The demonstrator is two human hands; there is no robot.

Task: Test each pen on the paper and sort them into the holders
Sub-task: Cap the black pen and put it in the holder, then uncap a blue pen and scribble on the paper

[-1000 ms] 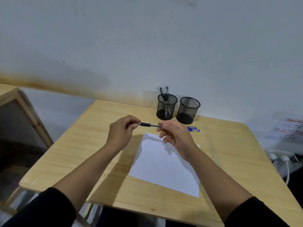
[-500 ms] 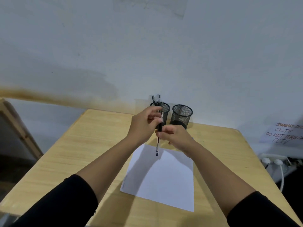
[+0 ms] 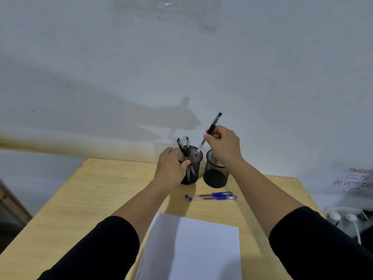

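Note:
Two black mesh holders stand at the table's far edge. My left hand [image 3: 171,170] grips the left holder [image 3: 192,164], which has two black pens [image 3: 184,147] in it. My right hand [image 3: 223,145] pinches a capped black pen [image 3: 213,126], tilted, with its lower end over the left holder's rim. The right holder [image 3: 215,174] is partly hidden behind my right wrist; no pens show in it. Two blue pens [image 3: 212,196] lie side by side on the table in front of the holders. The white paper [image 3: 201,249] lies nearer me.
The wooden table [image 3: 90,199] stands against a white wall. A paper sign [image 3: 355,182] hangs on the wall at the right, with plugs and a cable [image 3: 343,218] below it. A wooden frame [image 3: 12,203] is at the left edge.
Both hands left the paper area and moved to the holders. My left hand let go of the black pen and gripped the left holder; my right hand raised the pen above it.

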